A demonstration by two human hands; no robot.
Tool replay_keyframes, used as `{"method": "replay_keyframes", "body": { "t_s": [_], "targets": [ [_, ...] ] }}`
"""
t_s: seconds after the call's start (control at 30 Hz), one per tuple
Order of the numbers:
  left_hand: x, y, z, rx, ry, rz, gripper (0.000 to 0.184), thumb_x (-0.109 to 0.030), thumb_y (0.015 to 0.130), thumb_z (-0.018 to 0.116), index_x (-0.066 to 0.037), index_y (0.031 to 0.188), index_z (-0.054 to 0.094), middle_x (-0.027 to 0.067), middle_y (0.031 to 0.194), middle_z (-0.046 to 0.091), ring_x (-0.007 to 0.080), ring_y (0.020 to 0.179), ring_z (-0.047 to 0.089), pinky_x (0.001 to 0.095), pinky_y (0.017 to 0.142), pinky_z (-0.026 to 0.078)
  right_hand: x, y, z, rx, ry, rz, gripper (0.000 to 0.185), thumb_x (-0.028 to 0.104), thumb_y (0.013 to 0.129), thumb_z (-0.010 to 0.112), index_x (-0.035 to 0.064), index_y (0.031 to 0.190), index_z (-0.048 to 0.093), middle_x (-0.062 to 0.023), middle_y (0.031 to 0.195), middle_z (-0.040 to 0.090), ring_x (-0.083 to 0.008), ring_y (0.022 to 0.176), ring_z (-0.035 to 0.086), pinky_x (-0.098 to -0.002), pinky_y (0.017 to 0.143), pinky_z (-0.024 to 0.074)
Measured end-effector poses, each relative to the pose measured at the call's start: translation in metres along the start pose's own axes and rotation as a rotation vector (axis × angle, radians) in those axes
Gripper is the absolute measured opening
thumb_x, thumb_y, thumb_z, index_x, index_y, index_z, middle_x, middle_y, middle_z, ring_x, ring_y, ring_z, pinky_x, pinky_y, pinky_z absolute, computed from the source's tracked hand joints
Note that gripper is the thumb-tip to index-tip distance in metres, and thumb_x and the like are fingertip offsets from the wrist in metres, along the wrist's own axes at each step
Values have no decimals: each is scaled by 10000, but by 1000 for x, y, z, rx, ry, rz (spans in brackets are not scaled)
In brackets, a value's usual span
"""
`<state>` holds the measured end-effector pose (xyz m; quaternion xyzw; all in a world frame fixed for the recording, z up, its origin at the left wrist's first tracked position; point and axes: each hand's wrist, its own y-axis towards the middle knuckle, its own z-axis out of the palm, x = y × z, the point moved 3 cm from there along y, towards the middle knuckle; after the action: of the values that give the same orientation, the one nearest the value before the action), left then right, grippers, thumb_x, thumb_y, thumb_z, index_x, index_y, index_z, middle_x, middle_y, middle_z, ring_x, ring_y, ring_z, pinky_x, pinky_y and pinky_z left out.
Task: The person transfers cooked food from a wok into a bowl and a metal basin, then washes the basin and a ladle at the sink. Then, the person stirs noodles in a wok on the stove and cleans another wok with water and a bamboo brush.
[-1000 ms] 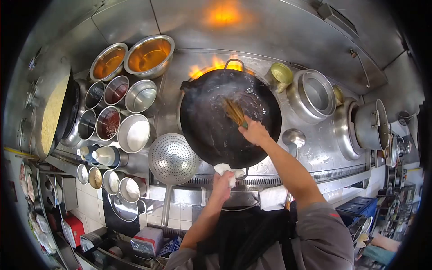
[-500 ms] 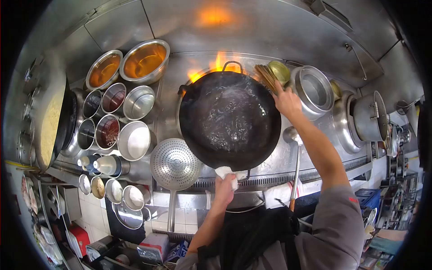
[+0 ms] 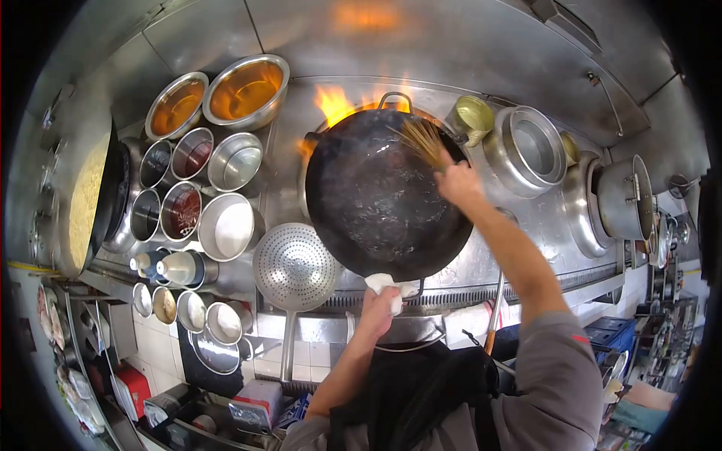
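Observation:
A large black wok sits over a burner, with bubbling liquid and steam inside it. Orange flames rise behind its far rim. My left hand is closed round a white cloth at the wok's near edge, by the near handle. In my right hand is a bamboo wok brush, its bristles fanned over the upper right part of the wok. Whether the bristles touch the wok wall I cannot tell.
A perforated strainer lies left of the wok. Beyond it stand several seasoning pots and two bowls of amber liquid. To the right are a yellowish container, stacked metal pots and a ladle with a wooden handle.
My right hand has brought the brush leftward from beside the yellowish container to over the wok. My left hand keeps its hold on the cloth.

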<state>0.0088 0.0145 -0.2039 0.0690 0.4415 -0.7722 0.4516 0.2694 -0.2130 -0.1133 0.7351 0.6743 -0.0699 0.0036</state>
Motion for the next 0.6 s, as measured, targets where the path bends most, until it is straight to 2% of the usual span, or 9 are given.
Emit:
{"method": "replay_keyframes", "body": {
  "t_s": [0.07, 0.13, 0.2, 0.27, 0.3, 0.4, 0.47, 0.53, 0.6],
  "targets": [
    [2, 2, -2, 4, 19, 10, 274, -72, 869, 643, -60, 1126, 550, 99, 984, 654, 215, 787, 659, 351, 571, 535, 58, -21, 10, 97, 339, 72, 690, 419, 975, 616, 162, 1562, 362, -263, 1095, 709, -366, 951, 734, -468, 823, 604],
    [-1, 1, -1, 32, 29, -8, 275, -83, 865, 653, -61, 1120, 551, 95, 974, 658, 215, 759, 654, 346, 557, 523, 111, -46, 5, 285, 820, 204, 692, 387, 971, 614, 153, 1574, 370, -256, 995, 734, -322, 750, 750, -430, 644, 624],
    [-5, -4, 4, 49, -19, -3, 268, -118, 924, 660, -78, 1167, 557, 70, 1026, 656, 196, 840, 649, 362, 630, 528, 146, -60, 11, 308, 1105, 177, 704, 358, 963, 635, 123, 1573, 374, -223, 886, 732, -282, 582, 711, -376, 476, 574],
    [-4, -9, 4, 51, -81, -1, 265, -143, 966, 656, -91, 1204, 553, 46, 1061, 643, 178, 900, 638, 370, 684, 531, 158, -83, -1, 442, 1139, 75, 727, 347, 955, 654, 102, 1575, 365, -211, 859, 729, -255, 563, 702, -349, 440, 544],
    [-2, -12, 3, 105, -110, 8, 298, -212, 1043, 607, -94, 1300, 513, 19, 1155, 612, 152, 1044, 610, 336, 847, 508, 160, -95, -8, 507, 1153, 25, 739, 341, 951, 664, 91, 1576, 360, -205, 846, 727, -241, 553, 698, -335, 422, 529],
    [-1, -11, 3, 158, -98, 122, 329, -305, 1053, 589, -125, 1313, 496, -8, 1143, 582, 154, 1002, 592, 369, 791, 518, 136, -135, -15, 782, 1040, -146, 750, 389, 934, 684, 54, 1545, 408, -254, 985, 733, -306, 745, 749, -376, 591, 589],
    [0, -15, 4, 132, -77, 124, 347, -333, 1062, 570, -132, 1331, 485, -1, 1165, 582, 152, 1033, 594, 379, 817, 517, 95, -151, -1, 524, 836, -503, 732, 453, 909, 698, 113, 1518, 477, -260, 1166, 706, -371, 1028, 718, -425, 864, 576],
    [-8, -28, 13, 57, -110, 120, 345, -315, 1061, 574, -131, 1337, 480, 8, 1179, 586, 158, 1049, 599, 383, 827, 518, 32, -160, -8, 599, 526, -540, 716, 529, 875, 709, 202, 1487, 532, -227, 1283, 668, -400, 1217, 621, -427, 1046, 484],
    [-3, -32, 7, 24, -127, 86, 306, -259, 1049, 585, -95, 1300, 523, 34, 1179, 623, 185, 1052, 621, 389, 811, 529, -41, -137, -17, 556, 195, -484, 619, 479, 901, 696, 249, 1454, 540, -204, 1216, 700, -395, 1128, 674, -486, 997, 528]
  ]
}}
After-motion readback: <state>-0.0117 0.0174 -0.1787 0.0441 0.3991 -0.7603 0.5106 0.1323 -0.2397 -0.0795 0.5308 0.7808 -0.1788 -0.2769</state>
